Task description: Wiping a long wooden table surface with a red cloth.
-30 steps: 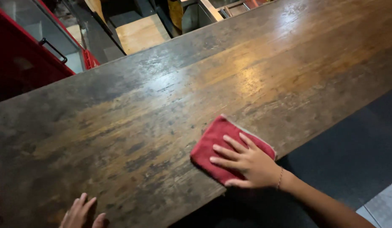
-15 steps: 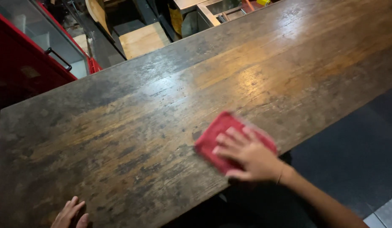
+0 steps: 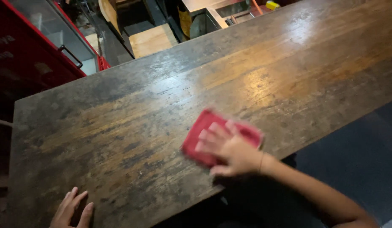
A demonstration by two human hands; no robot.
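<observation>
Wiping a wooden table, seen from above. Our right hand lies palm-down on a red cloth, which sits flat on the tabletop near the front edge, a little right of centre. The fingers are spread wide and pressed onto the cloth rather than curled around it, a hold that keeps the fabric flat under the whole palm; the thumb points back toward the table edge. Hand and cloth are blurred. The right forearm runs in from the lower right, wrist roughly level, with a thin bracelet at the wrist. Our left hand rests on the near left part of the top, fingers loosely spread and holding nothing, well apart from the cloth, apparently as a brace. Beyond the far edge stand a red cabinet and a wooden board.
</observation>
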